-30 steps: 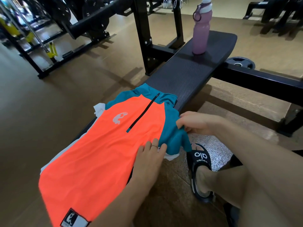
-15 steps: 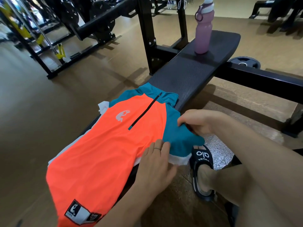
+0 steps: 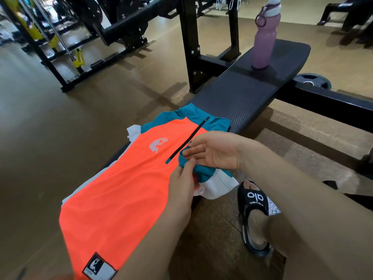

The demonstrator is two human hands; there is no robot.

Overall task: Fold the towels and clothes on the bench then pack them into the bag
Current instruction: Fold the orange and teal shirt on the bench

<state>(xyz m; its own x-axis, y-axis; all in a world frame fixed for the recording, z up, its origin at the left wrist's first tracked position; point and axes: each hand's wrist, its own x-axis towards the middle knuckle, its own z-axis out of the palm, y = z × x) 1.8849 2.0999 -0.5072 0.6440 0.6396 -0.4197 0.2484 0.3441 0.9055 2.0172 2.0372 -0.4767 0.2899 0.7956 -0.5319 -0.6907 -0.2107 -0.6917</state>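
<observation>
A shirt (image 3: 125, 178) is spread on the surface's (image 3: 238, 100) near end; a bottle (image 3: 264, 41) is stood at the far end.

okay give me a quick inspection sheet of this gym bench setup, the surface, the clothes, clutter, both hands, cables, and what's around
Surface: black bench, far half bare, near half covered by clothing.
Job's things: orange and teal shirt spread flat, front up, over a white garment; teal sleeve brought in over the orange front. No bag seen.
Clutter: pink bottle upright at the bench's far end.
Grippers: right hand pinches the sleeve; left hand holds the sleeve beside it.
Cables: nothing seen.
Surroundings: black rack frame, weight plate on the floor, black sandal on a foot.
</observation>
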